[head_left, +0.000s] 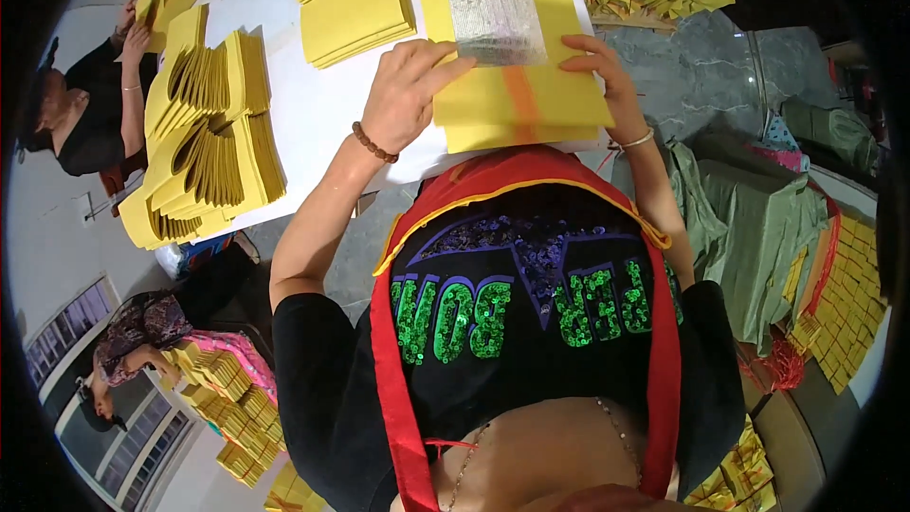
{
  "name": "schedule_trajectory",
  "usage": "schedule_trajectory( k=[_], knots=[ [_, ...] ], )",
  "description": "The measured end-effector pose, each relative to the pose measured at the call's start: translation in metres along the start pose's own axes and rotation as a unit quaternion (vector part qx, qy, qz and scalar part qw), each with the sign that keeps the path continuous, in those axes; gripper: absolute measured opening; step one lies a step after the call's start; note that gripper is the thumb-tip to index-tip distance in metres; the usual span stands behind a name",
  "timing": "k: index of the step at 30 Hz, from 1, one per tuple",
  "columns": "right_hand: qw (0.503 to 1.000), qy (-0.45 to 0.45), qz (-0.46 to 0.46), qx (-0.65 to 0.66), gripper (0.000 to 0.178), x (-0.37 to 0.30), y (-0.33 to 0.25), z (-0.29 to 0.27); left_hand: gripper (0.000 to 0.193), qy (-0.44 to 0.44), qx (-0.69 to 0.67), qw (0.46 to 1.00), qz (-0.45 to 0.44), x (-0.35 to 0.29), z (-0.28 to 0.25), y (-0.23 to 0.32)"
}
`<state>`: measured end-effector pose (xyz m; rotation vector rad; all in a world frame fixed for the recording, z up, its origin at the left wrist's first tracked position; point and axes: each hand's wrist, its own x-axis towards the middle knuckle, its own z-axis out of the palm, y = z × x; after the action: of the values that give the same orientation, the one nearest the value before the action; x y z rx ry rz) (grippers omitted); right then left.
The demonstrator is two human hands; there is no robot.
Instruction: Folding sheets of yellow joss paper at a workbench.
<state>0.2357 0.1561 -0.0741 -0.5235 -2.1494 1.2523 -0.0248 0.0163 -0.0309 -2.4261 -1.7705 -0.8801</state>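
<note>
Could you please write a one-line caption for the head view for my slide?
Both hands, left hand and right hand, press a stack of yellow paper sheets with a silver foil square on a white table.

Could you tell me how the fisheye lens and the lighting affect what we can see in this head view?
Head view: dark vignette rings the frame, and the white table edges bow. The foil square glints without washing out. Both hands, left hand and right hand, look sharp.
</note>
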Motion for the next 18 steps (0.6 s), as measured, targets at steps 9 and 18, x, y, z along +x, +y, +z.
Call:
schedule_trajectory(
  k=[9, 18],
  knots=[
    [0.960, -0.114, -0.126, -0.223, 0.026, -0.003, -0.047, -0.019, 0.027, -0.026, -0.049, 0.998, -0.001, -0.015, -0.022, 0.036],
    [0.983, -0.016, 0.132, -0.123, 0.024, 0.017, -0.058, 0.000, 0.024, 0.012, -0.223, 0.921, -0.318, -0.004, -0.006, 0.025]
  ],
)
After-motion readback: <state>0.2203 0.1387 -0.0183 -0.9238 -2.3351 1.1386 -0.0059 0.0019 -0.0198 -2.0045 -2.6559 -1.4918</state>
